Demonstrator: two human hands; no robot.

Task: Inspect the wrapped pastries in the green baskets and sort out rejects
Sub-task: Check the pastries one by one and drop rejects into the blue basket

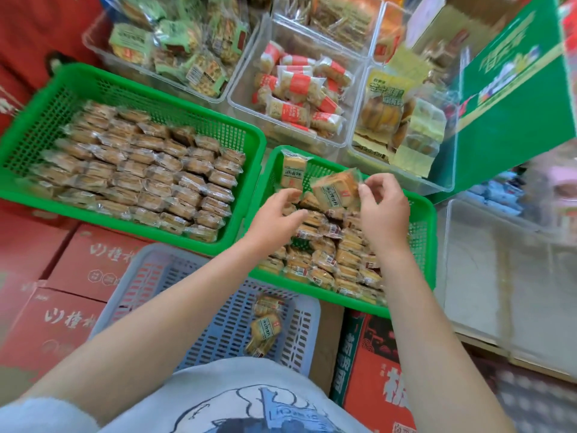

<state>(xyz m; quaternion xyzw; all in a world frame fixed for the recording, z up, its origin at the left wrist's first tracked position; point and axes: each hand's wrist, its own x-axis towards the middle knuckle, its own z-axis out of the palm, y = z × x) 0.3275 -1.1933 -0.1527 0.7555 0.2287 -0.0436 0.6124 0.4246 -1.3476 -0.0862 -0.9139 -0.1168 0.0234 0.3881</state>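
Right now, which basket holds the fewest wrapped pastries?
The blue basket nearest the person: only a few packs lie in it, while both green baskets hold many.

bg: red cartons [93,270] | clear bins [299,89] behind | green panel [512,98] rt

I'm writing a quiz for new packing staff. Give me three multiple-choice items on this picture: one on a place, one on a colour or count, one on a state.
1. Where is the lifted pastry?
A. Over the right green basket
B. Over the left green basket
C. In a clear bin

2. What colour is the basket nearest the person?
A. Green
B. Pale blue
C. Red

3. How do the pastries lie in the left green basket?
A. In neat rows
B. Heaped loosely
C. Unwrapped

Key: 1 A, the right hand pinches it above that basket. 2 B, its slotted plastic is pale blue. 3 A, they lie side by side in lines.
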